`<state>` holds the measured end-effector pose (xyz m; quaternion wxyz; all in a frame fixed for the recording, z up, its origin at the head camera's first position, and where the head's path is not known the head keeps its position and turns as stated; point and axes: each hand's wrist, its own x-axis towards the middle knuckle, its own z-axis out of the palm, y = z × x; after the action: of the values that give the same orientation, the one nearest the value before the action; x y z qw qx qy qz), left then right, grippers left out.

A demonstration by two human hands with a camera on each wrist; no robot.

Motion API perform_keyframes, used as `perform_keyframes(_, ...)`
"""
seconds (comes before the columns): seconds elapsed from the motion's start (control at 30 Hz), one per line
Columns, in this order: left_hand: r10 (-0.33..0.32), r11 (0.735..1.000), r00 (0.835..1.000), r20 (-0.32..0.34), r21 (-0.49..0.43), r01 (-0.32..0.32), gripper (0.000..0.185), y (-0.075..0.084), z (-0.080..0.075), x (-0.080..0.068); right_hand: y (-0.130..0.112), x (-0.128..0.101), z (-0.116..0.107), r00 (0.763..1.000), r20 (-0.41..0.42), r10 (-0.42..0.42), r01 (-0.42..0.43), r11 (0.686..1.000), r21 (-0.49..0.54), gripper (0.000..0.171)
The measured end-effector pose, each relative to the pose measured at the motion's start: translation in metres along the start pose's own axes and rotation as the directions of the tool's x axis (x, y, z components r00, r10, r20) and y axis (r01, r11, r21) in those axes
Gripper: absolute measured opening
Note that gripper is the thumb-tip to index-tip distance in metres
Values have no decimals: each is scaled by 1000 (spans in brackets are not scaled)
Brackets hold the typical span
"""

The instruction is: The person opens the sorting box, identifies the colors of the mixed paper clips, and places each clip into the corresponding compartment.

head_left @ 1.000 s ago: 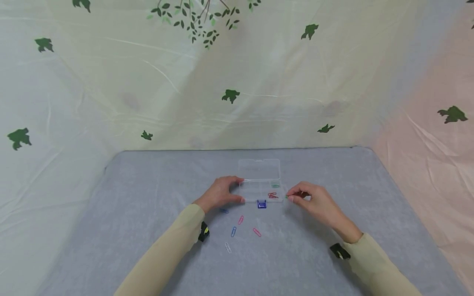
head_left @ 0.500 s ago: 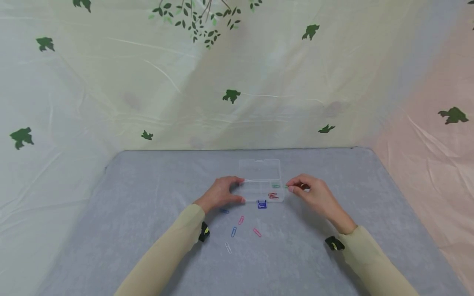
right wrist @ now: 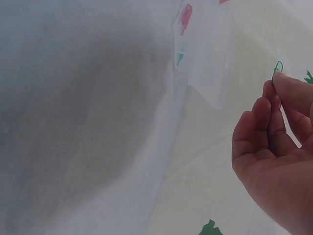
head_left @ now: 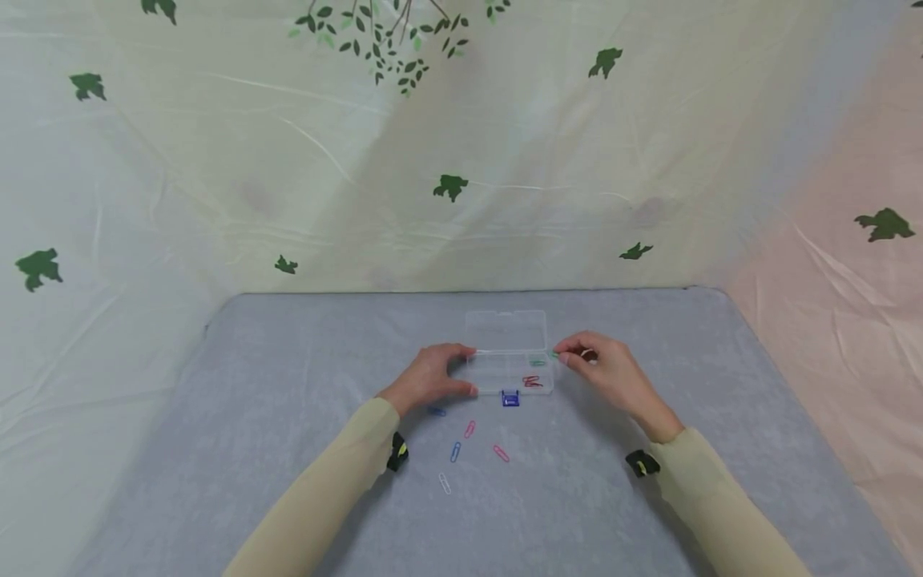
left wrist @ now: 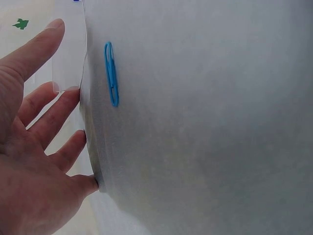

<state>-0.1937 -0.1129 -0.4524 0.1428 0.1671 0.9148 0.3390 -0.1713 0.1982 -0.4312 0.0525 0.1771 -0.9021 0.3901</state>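
Note:
A clear compartment box lies with its lid flipped back on the grey table. My left hand holds its left end, thumb at the front corner and fingers at the back one. Between thumb and forefinger, my right hand pinches a green paper clip right by the box's right back corner. Inside the right-hand compartments lie another green paper clip and, nearer the front, some red paper clips. A blue latch hangs at the front edge.
In front of the box are loose paper clips: a blue paper clip, another close by my left hand, two pink ones and a white one. Leaf-printed cloth rises behind the table.
My right hand has moved away from me along the box's right side, carrying the green paper clip from the front corner to the back corner. The left hand stays in place.

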Motion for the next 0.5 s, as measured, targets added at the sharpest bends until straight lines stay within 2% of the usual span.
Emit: perform_keyframes(0.5, -14, 1000, 1000, 2, 5, 14, 67, 0, 1, -1, 10, 17, 15, 998, 56, 4, 0, 998, -62, 12)
